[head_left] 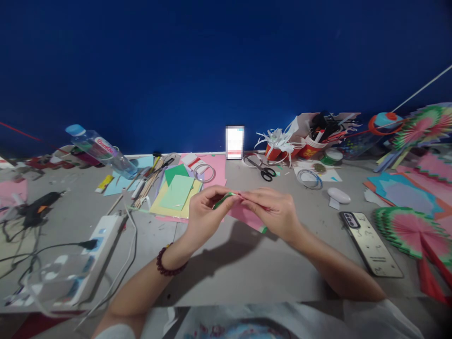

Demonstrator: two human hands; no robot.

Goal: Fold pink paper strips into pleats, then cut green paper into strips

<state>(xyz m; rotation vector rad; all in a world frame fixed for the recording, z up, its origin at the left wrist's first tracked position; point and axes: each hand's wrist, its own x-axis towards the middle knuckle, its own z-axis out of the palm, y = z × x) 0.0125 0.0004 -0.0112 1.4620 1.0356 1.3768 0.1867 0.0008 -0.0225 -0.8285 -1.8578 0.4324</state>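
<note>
A pink sheet of paper (247,217) with green edging is held up over the middle of the grey table. My left hand (209,209) pinches its left part, where a green edge shows between thumb and fingers. My right hand (273,209) pinches the same paper from the right, and the fingertips of both hands nearly meet at the top edge. Part of the paper is hidden behind my fingers. A dark bead bracelet (165,261) circles my left wrist. Beyond my left hand lie green sheets (177,192) on a yellow one.
Black scissors (267,173) lie beyond my hands. A phone (370,244) and a pink-green paper fan (406,235) are at right. On the left are a power strip (102,252) with cables, a glue gun (40,207) and a leaning plastic bottle (102,148). Red cups (310,149) stand at the back.
</note>
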